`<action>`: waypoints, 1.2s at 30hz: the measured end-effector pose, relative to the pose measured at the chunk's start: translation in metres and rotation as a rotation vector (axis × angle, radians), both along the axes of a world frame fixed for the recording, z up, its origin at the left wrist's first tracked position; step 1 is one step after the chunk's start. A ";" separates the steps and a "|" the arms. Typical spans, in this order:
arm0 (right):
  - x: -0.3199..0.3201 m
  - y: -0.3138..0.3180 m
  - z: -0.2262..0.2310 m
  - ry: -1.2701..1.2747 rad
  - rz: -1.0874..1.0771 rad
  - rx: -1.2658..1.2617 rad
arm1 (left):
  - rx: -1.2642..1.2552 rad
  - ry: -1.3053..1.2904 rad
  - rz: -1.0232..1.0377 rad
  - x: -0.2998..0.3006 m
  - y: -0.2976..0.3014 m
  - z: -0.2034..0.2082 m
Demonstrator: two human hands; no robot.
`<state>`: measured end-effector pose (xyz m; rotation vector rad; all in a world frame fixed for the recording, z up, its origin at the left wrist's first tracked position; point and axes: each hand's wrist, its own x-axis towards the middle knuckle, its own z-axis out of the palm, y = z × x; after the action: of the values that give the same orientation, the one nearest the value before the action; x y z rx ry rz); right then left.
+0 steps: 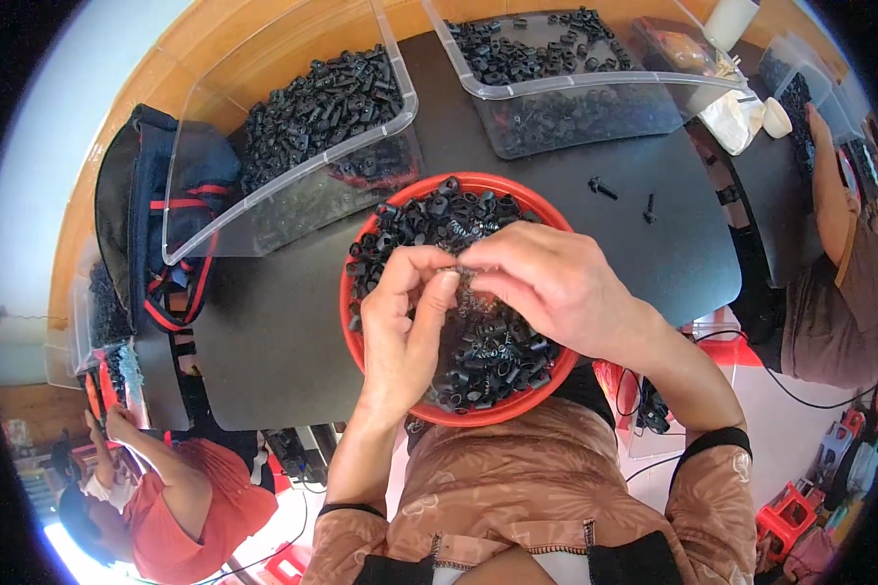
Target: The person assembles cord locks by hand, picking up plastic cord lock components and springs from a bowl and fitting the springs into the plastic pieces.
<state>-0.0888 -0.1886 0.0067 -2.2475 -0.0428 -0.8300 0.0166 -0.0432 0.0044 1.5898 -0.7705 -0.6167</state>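
A red basin point(564, 375) is right in front of me, filled with small black plastic tube-like parts point(429, 210) and loose metal springs point(495, 343) in the middle. My left hand point(407, 320) is over its left half, thumb and index finger pinched together. From the right, my right hand point(554, 283) meets it, its fingertips also pinched and almost touching the left ones. Between the fingertips is something tiny, mostly hidden; I cannot make out what it is. Both hands are above the parts.
Two clear plastic bins, one at the far left point(293, 210) and one at the far right point(580, 122), hold black parts. Two black pieces point(603, 187) lie on the dark table point(263, 341). A dark bag point(151, 210) stands left. Co-workers sit left point(205, 497) and right point(834, 312).
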 end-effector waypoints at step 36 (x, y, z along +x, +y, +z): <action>-0.006 0.011 0.003 0.199 0.101 0.023 | 0.042 0.010 -0.072 -0.002 0.020 0.001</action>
<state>-0.0946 -0.1775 0.0093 -2.2751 -0.0531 -0.5481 0.0145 -0.0236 0.0056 1.6019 -0.8152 -0.6963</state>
